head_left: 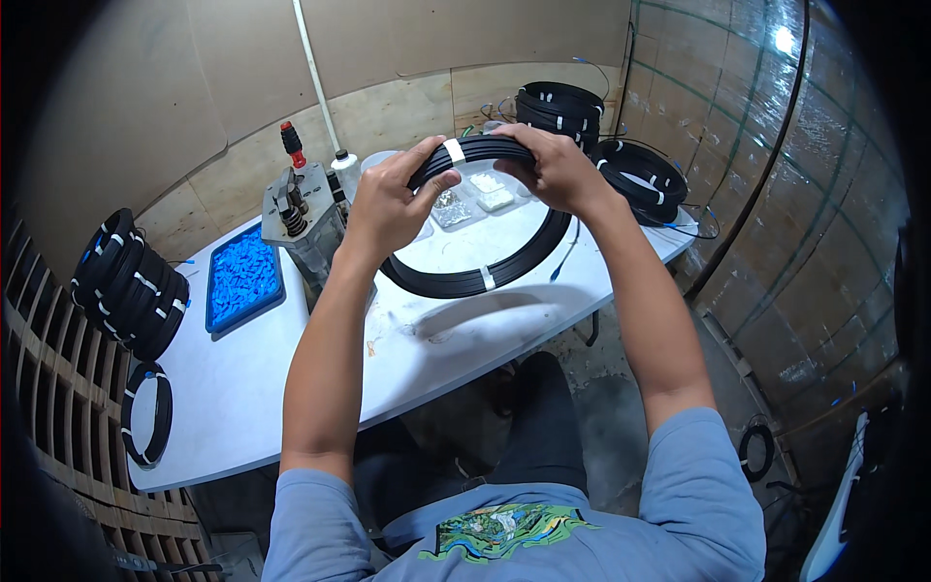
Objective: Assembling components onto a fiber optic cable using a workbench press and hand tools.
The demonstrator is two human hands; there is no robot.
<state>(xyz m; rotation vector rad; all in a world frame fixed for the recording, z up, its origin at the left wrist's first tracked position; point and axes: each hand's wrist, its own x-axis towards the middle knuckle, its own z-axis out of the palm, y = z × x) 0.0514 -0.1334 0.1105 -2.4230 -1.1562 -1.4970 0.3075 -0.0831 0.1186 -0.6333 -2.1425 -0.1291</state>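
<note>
Both hands grip a coil of black cable (529, 260) at its far side and hold it tilted above the white table. My left hand (393, 199) closes round the coil just left of a white tape band (454, 150). To the right of that band, my right hand (555, 170) is wrapped round the same bundle. A second white band (488, 278) binds the coil's near side. Beside its right edge hangs a thin cable end with a dark blue tip (556, 274). Under the coil, its shadow falls on the tabletop.
A grey metal bench press (310, 228) stands left of the coil, beside a blue tray (279, 303) of small blue pieces. Coil stacks (145, 301) (560, 109) sit at the table's left and back right. Clear containers (456, 215) lie behind. A wooden pallet (58, 388) borders the left.
</note>
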